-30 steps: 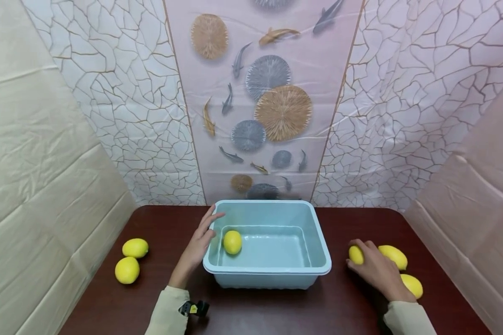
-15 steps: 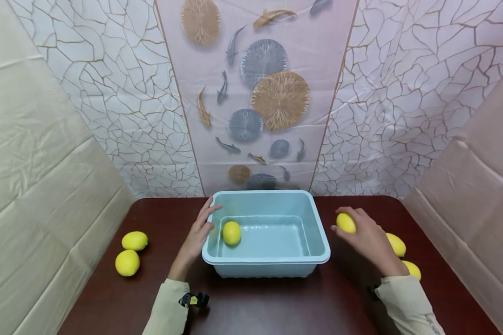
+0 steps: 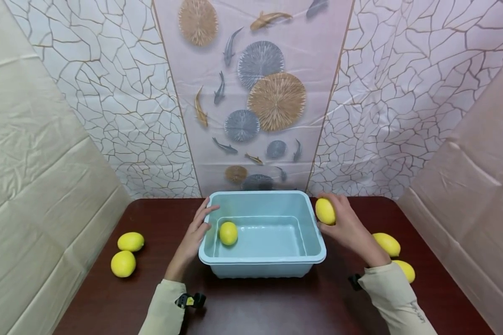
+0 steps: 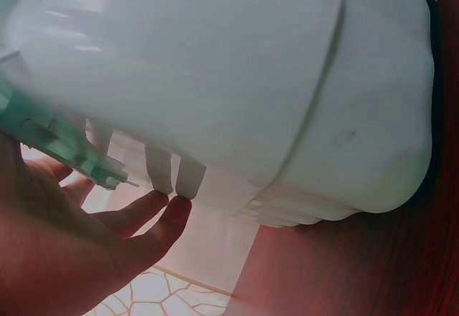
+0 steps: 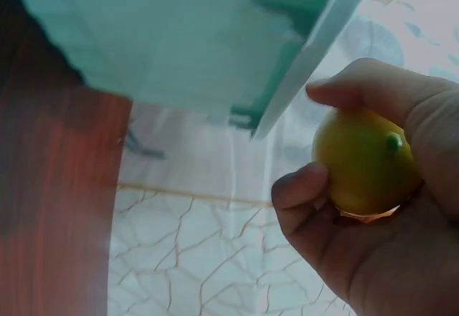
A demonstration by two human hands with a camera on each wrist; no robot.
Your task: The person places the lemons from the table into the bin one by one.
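At frame centre, the right hand clasps a lemon just above the tub's right rim. The left hand, fingers straight, rests against the tub's left wall; another lemon lies inside.

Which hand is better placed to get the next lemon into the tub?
Right. The right hand already grips a lemon at the tub's right rim, while the left hand rests on its left rim, holding none.
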